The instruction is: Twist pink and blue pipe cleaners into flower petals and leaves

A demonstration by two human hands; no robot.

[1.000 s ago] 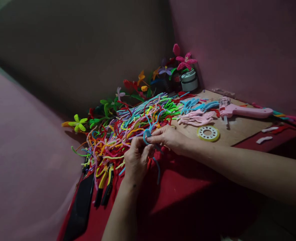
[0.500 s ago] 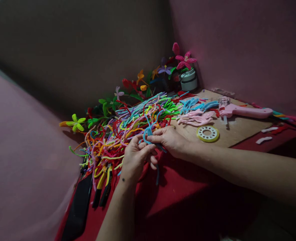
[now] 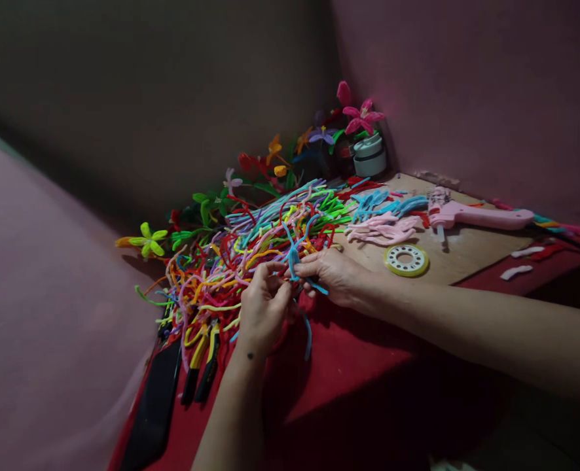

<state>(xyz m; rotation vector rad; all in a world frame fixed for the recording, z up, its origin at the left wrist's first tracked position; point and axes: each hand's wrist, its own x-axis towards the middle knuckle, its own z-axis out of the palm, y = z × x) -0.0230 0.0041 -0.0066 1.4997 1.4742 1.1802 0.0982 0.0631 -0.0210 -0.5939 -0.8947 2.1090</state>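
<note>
A bent and looped blue pipe cleaner (image 3: 293, 256) stands up between my two hands, its thin ends spreading above and hanging below. My right hand (image 3: 332, 275) pinches it from the right with thumb and forefinger. From the left, my left hand (image 3: 265, 304) has its thumb and curled fingers closed at the lower part of the same piece; some of the fingertips are hidden. Just behind the hands lies a big tangled heap of pipe cleaners (image 3: 251, 242) in many colours.
Yellow-and-black pliers (image 3: 202, 366) and a black phone-like slab (image 3: 152, 405) lie at left. On the board (image 3: 471, 261) are a pink glue gun (image 3: 486, 216), a tape roll (image 3: 406, 260) and pink fuzzy pieces (image 3: 385, 229). Pipe-cleaner flowers (image 3: 363, 118) stand along the wall.
The blue piece has turned more upright, and its loop no longer spreads to the left. My left fingers have curled in and shifted slightly lower. My right hand keeps its pinch.
</note>
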